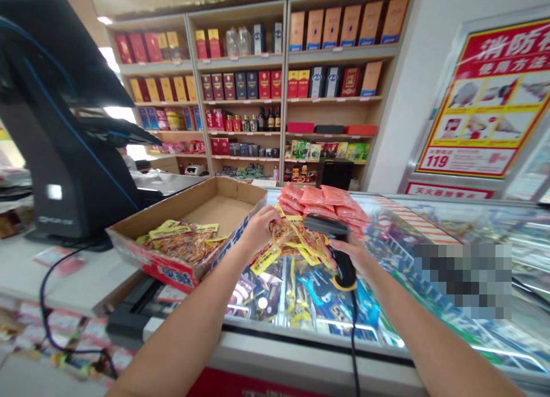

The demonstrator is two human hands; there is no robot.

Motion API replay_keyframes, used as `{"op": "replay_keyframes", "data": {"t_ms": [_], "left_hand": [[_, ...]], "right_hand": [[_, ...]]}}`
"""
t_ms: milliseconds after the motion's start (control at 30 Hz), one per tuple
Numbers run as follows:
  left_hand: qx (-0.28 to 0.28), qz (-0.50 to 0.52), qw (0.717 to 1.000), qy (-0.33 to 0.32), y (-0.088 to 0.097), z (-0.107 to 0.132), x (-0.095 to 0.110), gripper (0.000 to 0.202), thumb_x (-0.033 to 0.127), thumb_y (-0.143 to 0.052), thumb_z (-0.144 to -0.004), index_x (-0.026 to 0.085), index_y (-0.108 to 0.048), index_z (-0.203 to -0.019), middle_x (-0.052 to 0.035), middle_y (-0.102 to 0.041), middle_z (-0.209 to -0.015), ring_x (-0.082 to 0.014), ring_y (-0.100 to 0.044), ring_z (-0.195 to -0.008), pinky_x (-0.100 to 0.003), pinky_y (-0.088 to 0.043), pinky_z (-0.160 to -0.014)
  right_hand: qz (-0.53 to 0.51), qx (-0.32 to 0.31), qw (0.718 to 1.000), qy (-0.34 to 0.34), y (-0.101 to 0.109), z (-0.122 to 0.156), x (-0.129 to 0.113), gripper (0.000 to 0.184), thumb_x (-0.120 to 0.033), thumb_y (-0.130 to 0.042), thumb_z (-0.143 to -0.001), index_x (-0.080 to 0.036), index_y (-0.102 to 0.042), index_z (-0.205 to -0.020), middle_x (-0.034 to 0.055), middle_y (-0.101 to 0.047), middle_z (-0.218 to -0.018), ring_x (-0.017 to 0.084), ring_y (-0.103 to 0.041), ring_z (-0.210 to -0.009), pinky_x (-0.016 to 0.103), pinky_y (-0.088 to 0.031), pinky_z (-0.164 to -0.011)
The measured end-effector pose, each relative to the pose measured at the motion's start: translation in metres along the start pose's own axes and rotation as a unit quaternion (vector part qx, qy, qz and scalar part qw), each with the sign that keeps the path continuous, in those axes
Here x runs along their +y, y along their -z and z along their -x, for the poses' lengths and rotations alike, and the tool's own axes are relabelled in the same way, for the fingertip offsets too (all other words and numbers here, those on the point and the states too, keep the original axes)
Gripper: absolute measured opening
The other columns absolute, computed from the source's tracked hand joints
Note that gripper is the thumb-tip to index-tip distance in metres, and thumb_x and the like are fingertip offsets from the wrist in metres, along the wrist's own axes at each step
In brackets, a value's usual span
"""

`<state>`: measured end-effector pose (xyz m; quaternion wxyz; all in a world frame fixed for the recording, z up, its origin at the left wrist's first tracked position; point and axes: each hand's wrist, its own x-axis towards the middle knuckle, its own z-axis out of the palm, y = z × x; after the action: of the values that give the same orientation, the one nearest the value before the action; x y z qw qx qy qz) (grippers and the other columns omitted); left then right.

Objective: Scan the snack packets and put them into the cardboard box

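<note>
My right hand (351,252) is wrapped round a black barcode scanner (327,225), whose cable drops over the front edge of the freezer. Behind and left of the scanner lies a loose pile of yellow snack packets (296,236) with brown contents, on the glass lid (279,282). At the pile's left side my left hand (260,230) is closed, its fingertips pinching one of these packets. Close by on the left, an open cardboard box (234,193) holds more of the same packets (184,239). Pink packets (320,199) are stacked just beyond the scanner.
A black checkout terminal (64,128) towers at the left on a white counter (26,271), its cable hanging in front. Under the glass lie colourful bagged goods (326,297). Shelves of boxed bottles (240,85) line the back wall. A fire-safety poster (490,99) hangs at right.
</note>
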<state>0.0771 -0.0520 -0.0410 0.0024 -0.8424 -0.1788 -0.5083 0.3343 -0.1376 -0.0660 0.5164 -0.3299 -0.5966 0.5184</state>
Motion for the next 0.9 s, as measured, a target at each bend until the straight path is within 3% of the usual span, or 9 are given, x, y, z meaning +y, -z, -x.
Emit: {"op": "replay_keyframes", "data": {"t_ms": [133,267,533,900], "left_hand": [[0.12,-0.028,0.99,-0.073,-0.002,0.002,-0.001,0.02,-0.001,-0.053,-0.078,0.019,-0.053,-0.076,-0.0029,-0.06,-0.088,-0.0126,-0.059,-0.085,-0.023,-0.048,-0.076],[0.202,-0.063,0.974,-0.077,0.006,0.004,0.001,0.015,0.007,-0.062,-0.081,0.02,-0.054,-0.08,-0.0037,-0.062,-0.093,-0.0142,-0.06,-0.088,-0.025,-0.049,-0.079],[0.05,-0.064,0.996,0.036,-0.003,0.009,0.002,0.02,0.002,-0.046,-0.078,0.02,-0.056,-0.077,-0.0075,-0.065,-0.096,-0.0167,-0.061,-0.093,-0.03,-0.05,-0.087],[0.061,-0.043,0.997,0.001,-0.006,0.01,0.0,0.025,-0.003,-0.044,-0.075,0.02,-0.053,-0.077,-0.0062,-0.063,-0.096,-0.0156,-0.059,-0.092,-0.028,-0.047,-0.085]], "right_hand": [[0.036,-0.027,0.999,-0.001,-0.001,0.001,-0.003,0.034,-0.046,-0.071,-0.076,-0.016,-0.058,-0.087,-0.0005,-0.059,-0.056,0.013,-0.053,-0.036,0.026,-0.044,-0.039],[0.035,-0.021,0.999,0.013,-0.003,0.001,-0.004,0.035,-0.047,-0.072,-0.074,-0.017,-0.056,-0.082,-0.0011,-0.058,-0.055,0.013,-0.053,-0.037,0.025,-0.044,-0.038],[0.063,-0.027,0.997,0.03,-0.005,0.001,-0.006,0.037,-0.049,-0.074,-0.074,-0.017,-0.059,-0.082,-0.0008,-0.06,-0.053,0.014,-0.055,-0.036,0.026,-0.045,-0.039],[0.093,-0.067,0.993,0.039,-0.005,0.001,-0.008,0.029,-0.042,-0.069,-0.08,-0.016,-0.058,-0.072,-0.0008,-0.057,-0.047,0.013,-0.052,-0.033,0.025,-0.04,-0.039]]}}
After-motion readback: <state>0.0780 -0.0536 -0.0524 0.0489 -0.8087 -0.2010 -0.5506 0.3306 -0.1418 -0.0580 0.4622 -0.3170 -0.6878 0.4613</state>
